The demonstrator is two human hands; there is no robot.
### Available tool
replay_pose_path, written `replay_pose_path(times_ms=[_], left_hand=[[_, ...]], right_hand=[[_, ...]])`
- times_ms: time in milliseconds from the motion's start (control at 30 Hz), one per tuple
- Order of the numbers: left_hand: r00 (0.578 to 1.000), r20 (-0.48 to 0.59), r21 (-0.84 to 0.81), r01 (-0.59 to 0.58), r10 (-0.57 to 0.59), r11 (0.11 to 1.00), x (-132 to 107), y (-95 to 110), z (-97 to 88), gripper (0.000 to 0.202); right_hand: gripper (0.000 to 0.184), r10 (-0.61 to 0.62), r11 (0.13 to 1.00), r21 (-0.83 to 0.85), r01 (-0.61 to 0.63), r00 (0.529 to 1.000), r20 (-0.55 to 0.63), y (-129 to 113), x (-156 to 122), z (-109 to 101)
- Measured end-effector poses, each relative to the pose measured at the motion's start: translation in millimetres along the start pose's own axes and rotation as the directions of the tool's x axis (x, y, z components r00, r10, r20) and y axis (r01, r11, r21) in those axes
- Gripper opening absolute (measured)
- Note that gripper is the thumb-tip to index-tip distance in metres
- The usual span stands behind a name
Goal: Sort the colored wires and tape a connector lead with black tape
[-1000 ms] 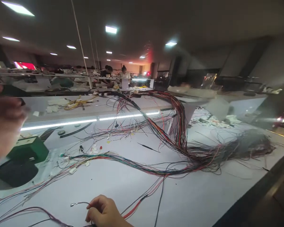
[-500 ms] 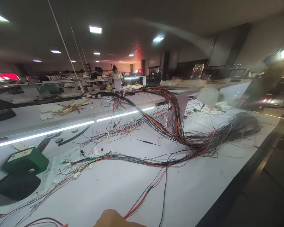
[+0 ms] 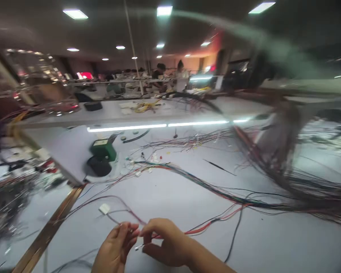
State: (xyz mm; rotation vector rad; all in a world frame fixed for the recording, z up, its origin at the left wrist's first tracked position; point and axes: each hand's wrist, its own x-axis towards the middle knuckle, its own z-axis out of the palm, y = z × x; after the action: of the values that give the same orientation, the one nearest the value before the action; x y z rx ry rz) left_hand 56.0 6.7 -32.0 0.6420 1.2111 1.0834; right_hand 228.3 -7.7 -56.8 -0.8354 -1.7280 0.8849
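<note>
Low in the middle of the view, my left hand (image 3: 115, 246) and my right hand (image 3: 166, 242) meet over the white table (image 3: 170, 197). Both pinch a thin wire (image 3: 122, 206) between their fingertips. The wire runs up and left to a small white connector (image 3: 104, 208). Red wires (image 3: 210, 225) pass under my right hand and trail to the right. A long multicoloured wire bundle (image 3: 204, 182) crosses the table beyond my hands.
A green box (image 3: 104, 149) stands on a black round base (image 3: 99, 166) at the back left. A light strip (image 3: 159, 125) runs below a shelf. Tangled wires (image 3: 301, 182) heap at the right. Other people work at far benches (image 3: 170, 76).
The view has swung left and down. My left hand has come back into view and both hands have met on the thin wire, where before only my right hand showed at the bottom edge.
</note>
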Motion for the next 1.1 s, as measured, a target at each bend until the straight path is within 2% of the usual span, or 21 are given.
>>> replay_pose_path(times_ms=[100,267,367,500,600,733,833,1100], left_hand=[[0.998,0.057,-0.146,0.045,-0.037,0.988,-14,6,-3.0,0.032],[0.996,0.087,-0.231,0.02,0.001,0.973,-26,0,-9.0,0.033],[0.998,0.067,-0.252,-0.004,0.022,0.968,-28,-3,-9.4,0.028],[0.991,0.063,-0.182,-0.101,0.114,0.978,-28,-4,-7.9,0.022],[0.978,0.121,-0.068,-0.163,0.17,0.984,-29,-4,-8.3,0.021],[0.954,0.211,0.044,-0.226,0.212,0.973,-32,0,-9.3,0.021],[0.944,0.233,0.065,-0.254,0.233,0.965,-34,2,-8.7,0.02],[0.935,0.208,0.081,-0.311,0.289,0.947,-34,-5,-10.1,0.017]], right_hand=[[0.012,-0.059,0.997,0.062,0.053,0.993,0.106,-9,1,-2],[0.031,-0.032,0.999,0.01,0.031,0.991,0.126,1,-8,9],[0.033,-0.029,1.0,0.0,0.029,0.997,0.076,1,-9,13],[0.019,0.037,0.998,-0.048,-0.039,0.998,-0.048,-6,-3,12],[0.009,0.127,0.989,-0.067,-0.132,0.989,-0.071,-10,-3,11],[0.013,0.251,0.968,-0.008,-0.252,0.966,-0.053,-15,-5,11],[0.019,0.358,0.931,0.09,-0.355,0.933,-0.025,-19,-5,10],[0.015,0.274,0.959,0.096,-0.268,0.96,-0.054,-20,-4,11]])
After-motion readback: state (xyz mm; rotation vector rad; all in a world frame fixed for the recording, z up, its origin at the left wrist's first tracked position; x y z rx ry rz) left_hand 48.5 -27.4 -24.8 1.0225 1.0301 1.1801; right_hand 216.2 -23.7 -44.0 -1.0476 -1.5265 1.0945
